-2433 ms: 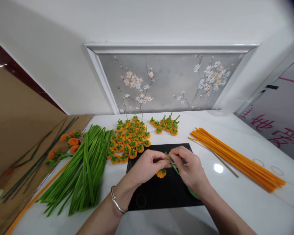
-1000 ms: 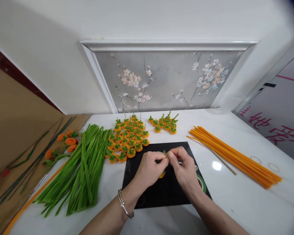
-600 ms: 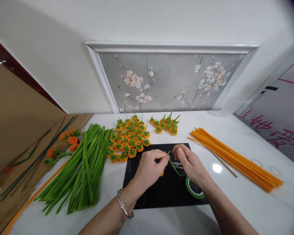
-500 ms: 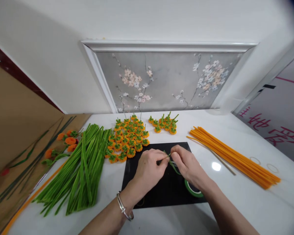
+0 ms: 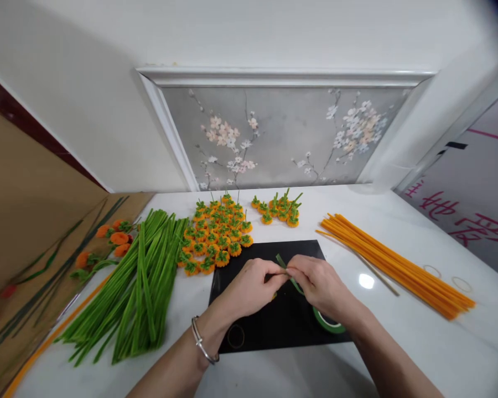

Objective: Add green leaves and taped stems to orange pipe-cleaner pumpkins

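Over the black mat [image 5: 269, 329], my left hand [image 5: 255, 284] and my right hand [image 5: 321, 282] meet with thumbs and fingertips pinched together. Between them is a strip of green floral tape [image 5: 280, 261]; one end sticks up above the fingertips, and the rest runs down under my right hand. A roll of green floral tape [image 5: 332, 327] lies on the mat, partly covered by my right wrist. A small yellow-orange bit shows beneath my left fingers. Whether the tape is wrapped around a thin stem there is hidden.
Left of the mat lies a heap of green pipe cleaners [image 5: 141, 287]. Behind it stand many orange pompom pieces with green tops [image 5: 216, 237], plus a smaller group [image 5: 278, 210]. Orange pipe cleaners [image 5: 394, 265] lie at right. Finished orange flowers [image 5: 119, 238] rest on brown paper.
Both hands have come slightly lower and turned, their fingertips still together. My left wrist has shifted left, uncovering a thin ring on the mat. The tape's upper end shows more.
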The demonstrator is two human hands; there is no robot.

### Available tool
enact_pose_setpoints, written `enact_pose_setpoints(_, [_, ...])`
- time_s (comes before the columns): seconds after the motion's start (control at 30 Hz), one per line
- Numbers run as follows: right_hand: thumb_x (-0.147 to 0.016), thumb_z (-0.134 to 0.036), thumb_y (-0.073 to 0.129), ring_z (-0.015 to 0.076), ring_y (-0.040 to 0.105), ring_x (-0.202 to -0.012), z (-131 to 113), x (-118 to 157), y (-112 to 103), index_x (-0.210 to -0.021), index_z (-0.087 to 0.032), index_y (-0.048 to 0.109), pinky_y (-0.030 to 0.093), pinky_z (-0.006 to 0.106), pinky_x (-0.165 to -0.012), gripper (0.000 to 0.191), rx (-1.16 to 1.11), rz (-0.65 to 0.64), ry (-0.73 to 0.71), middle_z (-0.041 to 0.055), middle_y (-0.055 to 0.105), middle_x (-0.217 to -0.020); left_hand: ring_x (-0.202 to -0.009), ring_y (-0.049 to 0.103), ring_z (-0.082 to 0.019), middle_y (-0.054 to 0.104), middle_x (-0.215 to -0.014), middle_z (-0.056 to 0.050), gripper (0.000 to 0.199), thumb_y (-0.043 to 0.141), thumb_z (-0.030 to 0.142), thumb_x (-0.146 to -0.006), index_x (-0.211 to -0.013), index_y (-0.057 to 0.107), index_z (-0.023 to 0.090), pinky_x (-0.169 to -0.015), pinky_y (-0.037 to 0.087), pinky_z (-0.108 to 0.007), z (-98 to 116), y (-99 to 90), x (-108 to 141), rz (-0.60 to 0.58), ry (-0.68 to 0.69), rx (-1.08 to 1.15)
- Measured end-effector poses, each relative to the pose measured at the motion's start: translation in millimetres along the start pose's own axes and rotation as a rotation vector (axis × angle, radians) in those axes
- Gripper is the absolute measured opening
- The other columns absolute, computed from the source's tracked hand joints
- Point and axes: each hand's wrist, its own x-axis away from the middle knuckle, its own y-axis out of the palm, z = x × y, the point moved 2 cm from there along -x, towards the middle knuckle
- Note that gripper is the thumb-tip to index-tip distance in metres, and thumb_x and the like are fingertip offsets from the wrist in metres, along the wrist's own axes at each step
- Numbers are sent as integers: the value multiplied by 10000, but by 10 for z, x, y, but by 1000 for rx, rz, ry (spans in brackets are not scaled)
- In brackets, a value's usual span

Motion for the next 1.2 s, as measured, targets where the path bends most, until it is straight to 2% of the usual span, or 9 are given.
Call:
enact_pose_setpoints(0.17, [-883, -181, 448, 142, 549, -638, 11, 1, 28, -717, -202, 547, 350, 236, -593, 194, -23, -20, 75, -4, 596, -681, -613, 540, -124, 638, -668, 0, 235, 499, 196, -827, -694, 689, 163, -567, 343, -229, -52, 22, -18, 67, -33, -81])
enact_pose_setpoints(0.43, [-834, -168, 476, 142, 580, -628, 17, 16, 85, -686, -214, 600, 367, 222, -584, 199, -94, -44, 218, -9, 642, -659, -729, 561, -173, 659, -729, -9, 150, 559, 140, -786, -685, 661, 185, -731, 358, -324, -35, 109, 2, 161, 10, -408])
enact_pose_setpoints(0.53, [-834, -222, 486, 136, 567, -567, 29, 17, 127, -637, -213, 579, 339, 216, -526, 218, -94, -28, 308, -14, 631, -597, -734, 550, -176, 647, -725, -12, 143, 564, 128, -781, -663, 630, 175, -742, 357, -334, -35, 116, 10, 196, 28, -474])
enact_pose_setpoints(0.63, [-852, -300, 466, 130, 500, -471, 19, 0, 166, -543, -200, 482, 285, 228, -479, 326, -51, 10, 366, -10, 552, -488, -723, 546, -174, 636, -712, -13, 154, 557, 130, -790, -654, 619, 172, -731, 361, -333, -23, 113, 12, 216, 28, -503])
enact_pose_setpoints(0.73, [-865, -336, 435, 131, 452, -449, -21, -17, 189, -508, -196, 410, 245, 250, -479, 384, -6, 46, 396, 0, 504, -463, -689, 541, -167, 624, -684, -12, 188, 538, 129, -803, -637, 614, 172, -708, 357, -331, 0, 115, 14, 245, 31, -528])
enact_pose_setpoints(0.9, [-898, -412, 380, 147, 487, -465, -52, -26, 194, -521, -197, 443, 248, 262, -485, 438, 14, 80, 424, 22, 532, -488, -676, 540, -165, 617, -667, -12, 200, 535, 117, -799, -619, 604, 168, -694, 354, -331, 11, 108, 18, 314, 20, -559])
enact_pose_setpoints(0.97, [-921, -489, 310, 140, 509, -442, -1, -26, 187, -542, -197, 496, 295, 249, -479, 513, -103, 57, 464, 17, 539, -476, -698, 545, -164, 619, -673, -5, 191, 542, 120, -800, -628, 606, 174, -724, 360, -334, 12, 85, 20, 344, 26, -555])
enact_pose_setpoints(1.07, [-900, -613, 242, 129, 551, -443, 106, -33, 167, -620, -181, 574, 384, 233, -498, 613, -436, 43, 548, 14, 562, -500, -722, 549, -162, 626, -687, 2, 183, 545, 121, -808, -647, 606, 181, -758, 366, -340, 19, 40, 20, 384, 48, -565])
enact_pose_setpoints(1.2, [-845, -702, 239, 106, 524, -417, 137, -52, 187, -646, -154, 581, 364, 212, -441, 676, -728, 15, 610, 3, 528, -497, -740, 549, -166, 636, -700, -2, 189, 540, 120, -822, -654, 605, 176, -788, 375, -359, 42, 22, 25, 428, 113, -643])
